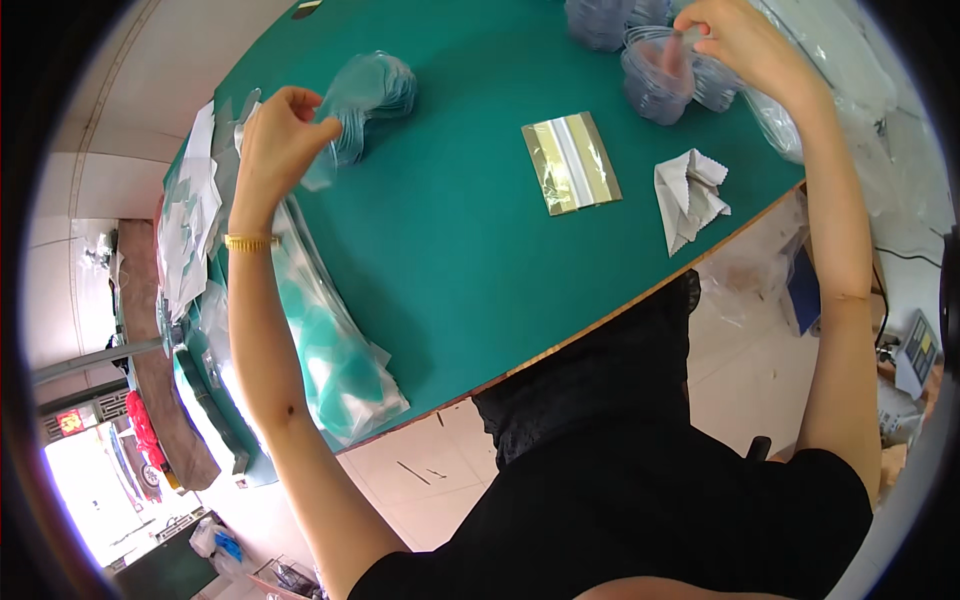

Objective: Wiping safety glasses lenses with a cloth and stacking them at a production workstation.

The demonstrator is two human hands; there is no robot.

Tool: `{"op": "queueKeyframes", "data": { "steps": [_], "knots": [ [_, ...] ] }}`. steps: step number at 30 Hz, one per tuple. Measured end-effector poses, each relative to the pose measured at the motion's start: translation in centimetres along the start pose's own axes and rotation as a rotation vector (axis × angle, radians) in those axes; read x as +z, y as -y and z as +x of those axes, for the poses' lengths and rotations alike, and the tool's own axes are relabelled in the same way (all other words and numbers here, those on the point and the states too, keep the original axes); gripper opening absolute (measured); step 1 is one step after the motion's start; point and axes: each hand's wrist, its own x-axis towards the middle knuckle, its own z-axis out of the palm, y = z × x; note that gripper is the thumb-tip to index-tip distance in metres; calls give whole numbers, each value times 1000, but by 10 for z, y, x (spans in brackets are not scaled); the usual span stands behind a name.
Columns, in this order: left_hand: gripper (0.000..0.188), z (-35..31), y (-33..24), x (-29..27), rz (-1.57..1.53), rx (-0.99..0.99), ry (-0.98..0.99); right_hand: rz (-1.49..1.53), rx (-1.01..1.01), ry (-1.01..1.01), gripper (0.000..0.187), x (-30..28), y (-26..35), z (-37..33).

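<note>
A bench (450, 260) spans the upper middle of the frame. At its upper left, the left hand (277, 130) is just left of a fanned stack of plastic pieces (385, 85). At the upper right, the right hand (738, 42) is at nested plastic stacks (658, 95). Below these stacks lies a cloth (688, 200), with a flat packet (571, 165) to its left. Plastic bags (335, 360) lie along the bench's lower left, loose sheets (192, 230) above and left of them.
</note>
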Motion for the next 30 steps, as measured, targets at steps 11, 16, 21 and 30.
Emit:
{"op": "queueKeyframes", "data": {
  "steps": [11,16,21,30],
  "knots": [
    [42,-12,16,15,-7,191,-125,261,-520,156,16,70,138,-44],
    [25,-88,-53,12,-126,198,-117,319,-633,317,11,119,205,-70],
    [23,-200,-51,20,-408,-110,-117,441,-106,-317,15,100,127,-90],
    [77,-280,-84,53,-119,-262,28,329,166,-168,28,110,88,-121]
  ]
}}
